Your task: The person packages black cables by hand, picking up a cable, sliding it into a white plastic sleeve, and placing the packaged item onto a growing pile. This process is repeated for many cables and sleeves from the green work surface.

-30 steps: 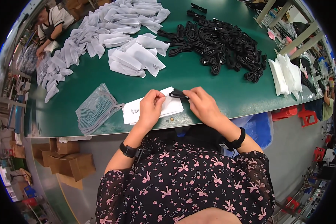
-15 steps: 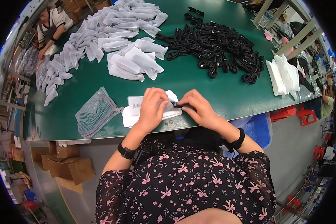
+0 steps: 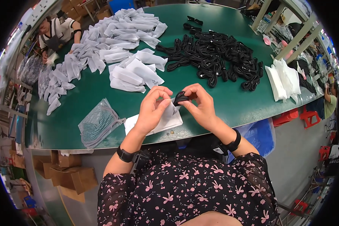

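Observation:
My right hand (image 3: 200, 104) pinches a coiled black cable (image 3: 181, 98) between thumb and fingers. Facing it, my left hand (image 3: 153, 107) is closed on a thin white pouch (image 3: 170, 114), whose upper edge meets the lower end of the coil. How far the coil reaches into the pouch is hard to make out. Under both hands, a stack of flat white pouches (image 3: 176, 122) lies near the table's front edge. To its left rests a clear bag (image 3: 98, 124) with green-striped material inside.
Filled white pouches (image 3: 133, 71) pile up across the far left of the green table (image 3: 229, 100). Bundled black cables (image 3: 214, 56) heap at the back middle. White packs (image 3: 284, 81) lie at the right edge. A co-worker (image 3: 58, 35) handles pouches at far left.
My right hand has lifted and turned the cable coil upright at the pouch. My left hand has raised the pouch, its printed face no longer showing. The co-worker's arms have moved.

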Tool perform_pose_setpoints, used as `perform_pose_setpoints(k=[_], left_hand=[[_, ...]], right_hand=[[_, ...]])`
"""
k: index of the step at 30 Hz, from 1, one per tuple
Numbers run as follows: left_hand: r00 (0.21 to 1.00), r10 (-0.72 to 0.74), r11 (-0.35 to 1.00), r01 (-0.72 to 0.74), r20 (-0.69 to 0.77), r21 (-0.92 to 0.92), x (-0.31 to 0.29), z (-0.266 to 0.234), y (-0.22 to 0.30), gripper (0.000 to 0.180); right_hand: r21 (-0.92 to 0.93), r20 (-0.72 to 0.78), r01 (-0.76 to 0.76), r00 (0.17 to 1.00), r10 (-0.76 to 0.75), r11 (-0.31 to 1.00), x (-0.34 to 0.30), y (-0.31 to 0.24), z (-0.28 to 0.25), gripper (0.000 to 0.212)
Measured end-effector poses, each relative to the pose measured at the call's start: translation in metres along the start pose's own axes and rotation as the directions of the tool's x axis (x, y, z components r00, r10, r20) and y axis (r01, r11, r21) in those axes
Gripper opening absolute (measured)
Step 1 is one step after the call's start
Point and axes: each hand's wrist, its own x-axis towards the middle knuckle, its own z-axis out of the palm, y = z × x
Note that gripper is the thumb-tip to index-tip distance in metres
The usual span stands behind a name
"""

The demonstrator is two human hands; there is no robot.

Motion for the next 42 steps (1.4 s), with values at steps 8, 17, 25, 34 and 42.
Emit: perform_pose_setpoints(k=[8, 17, 25, 34, 42], left_hand=[[0.997, -0.074, 0.913, 0.082, 0.035, -0.4, 0.012, 0.0, -0.018, 0.009], [0.985, -0.14, 0.812, 0.17, 0.096, -0.559, 0.01, 0.002, -0.013, 0.013], [0.981, -0.157, 0.8, 0.193, 0.112, -0.569, 0.009, 0.006, -0.02, 0.013], [0.999, 0.007, 0.94, 0.007, 0.04, -0.341, 0.012, 0.0, -0.014, 0.009], [0.845, 0.506, 0.815, -0.402, -0.175, 0.417, 0.076, -0.059, 0.021, 0.016]], right_hand=[[-0.118, 0.169, 0.142, 0.978, -0.121, 0.983, 0.012, -0.025, -0.008, 0.03], [-0.475, 0.212, 0.371, 0.928, -0.305, 0.798, 0.007, -0.028, -0.003, 0.022], [-0.264, 0.167, 0.229, 0.968, -0.189, 0.937, 0.011, -0.033, -0.005, 0.017], [-0.302, 0.241, 0.228, 0.958, -0.157, 0.926, 0.026, -0.042, -0.021, 0.014], [0.096, -0.139, -0.159, 0.975, 0.171, 0.983, 0.065, 0.002, -0.042, 0.022]])
